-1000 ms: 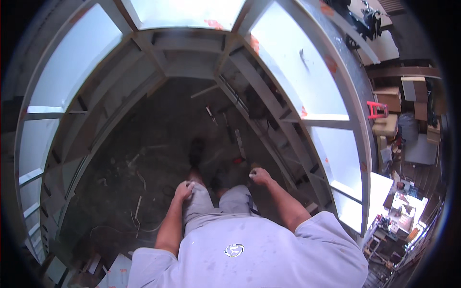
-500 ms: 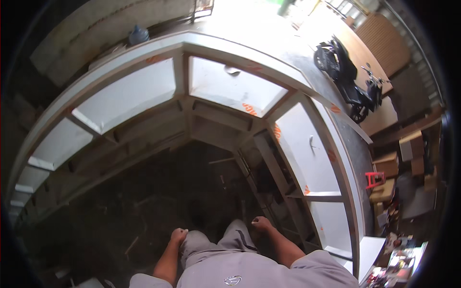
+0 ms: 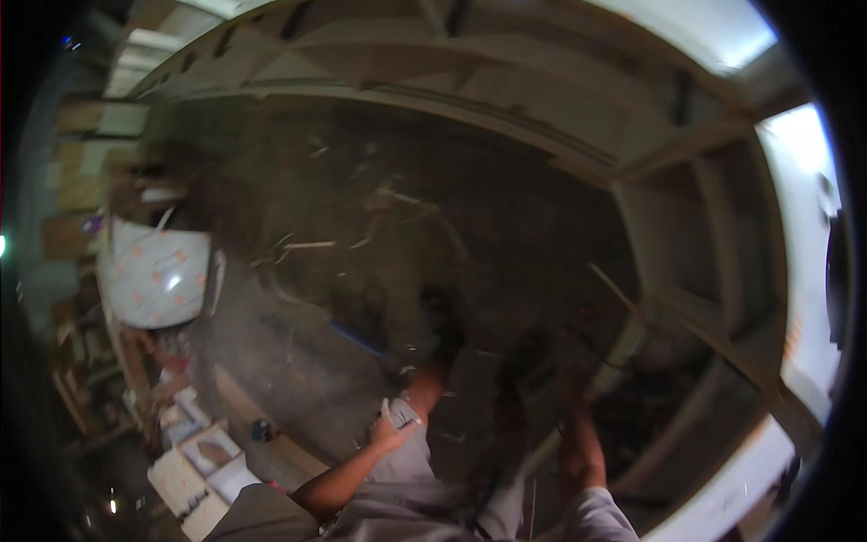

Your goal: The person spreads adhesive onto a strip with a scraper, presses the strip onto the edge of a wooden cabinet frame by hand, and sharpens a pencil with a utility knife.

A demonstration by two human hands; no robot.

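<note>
My left hand [image 3: 388, 434] is in front of my left knee, its fingers partly curled. A small pale streak shows at its fingertips, too blurred to name. My right hand [image 3: 573, 387] hangs low on the right, dark and smeared by motion, so its fingers cannot be read. Right of it stands a large curved wooden frame [image 3: 695, 348] with open compartments and white panels [image 3: 800, 172]. It also curves across the far side. Neither hand visibly touches the frame.
A blue strip [image 3: 358, 338] and wood offcuts [image 3: 310, 245] lie on the dark floor [image 3: 515, 271]. At left stands a white sheet with orange marks [image 3: 161, 278]. Near it are a white open box [image 3: 209, 449] and a long board [image 3: 266, 417]. Cartons [image 3: 77, 188] stack at the far left.
My view has swung left and down, bringing the floor, white sheet and boxes into sight. The motorbike has left view. My left hand has shifted right in the picture; my right hand reaches lower.
</note>
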